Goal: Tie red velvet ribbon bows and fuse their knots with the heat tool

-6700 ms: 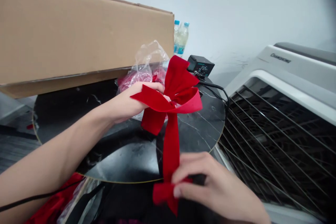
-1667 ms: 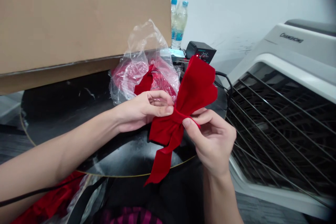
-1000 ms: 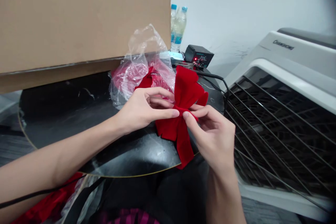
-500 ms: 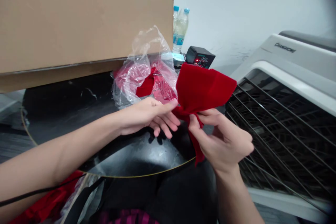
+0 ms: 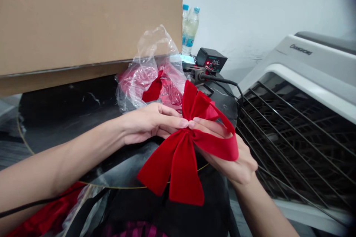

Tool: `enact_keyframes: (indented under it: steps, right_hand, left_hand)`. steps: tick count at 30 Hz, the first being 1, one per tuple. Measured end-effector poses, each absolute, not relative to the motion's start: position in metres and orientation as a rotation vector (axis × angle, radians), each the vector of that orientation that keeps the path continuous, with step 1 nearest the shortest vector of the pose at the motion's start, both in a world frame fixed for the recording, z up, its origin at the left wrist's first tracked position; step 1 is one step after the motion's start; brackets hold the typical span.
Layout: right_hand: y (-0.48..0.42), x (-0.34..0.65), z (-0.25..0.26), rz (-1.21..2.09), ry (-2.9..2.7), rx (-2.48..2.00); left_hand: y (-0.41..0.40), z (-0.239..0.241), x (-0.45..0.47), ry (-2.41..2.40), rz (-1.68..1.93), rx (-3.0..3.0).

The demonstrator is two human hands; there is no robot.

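A red velvet ribbon bow is held over the front edge of the black round table, its two tails hanging toward me. My left hand pinches the bow's gathered centre from the left, thumb on top. From the right, my right hand grips the same centre, its thumb tip meeting the left one. One loop of ribbon curves over the right hand's fingers, and more loops stand up behind the thumbs. Just beyond the hands, a clear plastic bag holds more red fabric.
A large cardboard box stands on the black table at the back left. Behind it are two water bottles. A black control box with a red light and cables sits right of them. A white Changhong appliance fills the right side.
The bow has been turned so its tails point toward me and its loops show. My left hand has gone from open fingers to pinching the centre beside my right hand.
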State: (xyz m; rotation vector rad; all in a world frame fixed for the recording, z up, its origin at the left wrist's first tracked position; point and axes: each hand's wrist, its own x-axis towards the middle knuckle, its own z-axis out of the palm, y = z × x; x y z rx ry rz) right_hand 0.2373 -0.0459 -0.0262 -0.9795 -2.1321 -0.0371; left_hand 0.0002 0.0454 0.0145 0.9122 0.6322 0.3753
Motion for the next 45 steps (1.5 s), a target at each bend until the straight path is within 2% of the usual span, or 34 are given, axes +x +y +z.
enact_keyframes:
  steps: [5,10,12,17,21,24,26,27,29,31,33,37,45]
  right_hand:
    - [-0.044,0.23,-0.021,-0.108,-2.186,-0.814]
    - [-0.051,0.223,-0.013,-0.282,-2.126,-0.884]
    - [-0.06,0.22,-0.009,-0.247,-2.098,-0.902]
    - [-0.091,0.191,-0.024,0.25,-1.757,-0.987]
    - [-0.112,0.171,-0.048,1.078,-1.161,-1.033]
    - [-0.122,0.205,-0.043,1.527,-1.334,-1.12]
    - [-0.124,0.245,-0.028,1.667,-1.75,-1.275]
    - [-0.123,0.263,-0.02,1.532,-1.836,-1.353]
    - [-0.119,0.287,-0.006,0.943,-1.792,-1.498]
    - [-0.109,0.288,0.003,0.328,-1.693,-1.443]
    - [-0.093,0.271,0.007,-0.031,-1.768,-1.27]
    - [-0.059,0.234,0.003,-0.297,-2.116,-1.021]
    - [-0.039,0.241,0.003,-0.308,-2.237,-0.856]
  left_hand:
    - [0.042,0.016,0.003,0.665,0.466,0.965]
    - [0.042,0.01,0.007,0.73,0.602,1.019]
    - [0.043,0.009,0.007,0.728,0.647,1.039]
    - [0.045,0.012,0.005,0.699,0.854,0.998]
    - [0.045,0.012,0.005,0.696,0.907,1.029]
    - [0.044,0.011,0.005,0.715,0.878,1.058]
    - [0.044,0.011,0.005,0.721,0.87,1.061]
    - [0.044,0.011,0.005,0.72,0.862,1.058]
    - [0.043,0.012,0.005,0.716,0.84,1.038]
    - [0.042,0.012,0.006,0.711,0.805,1.014]
    - [0.041,0.013,0.007,0.705,0.778,1.0]
    - [0.04,0.011,0.007,0.685,0.747,1.025]
    - [0.043,0.008,0.005,0.711,0.617,1.03]
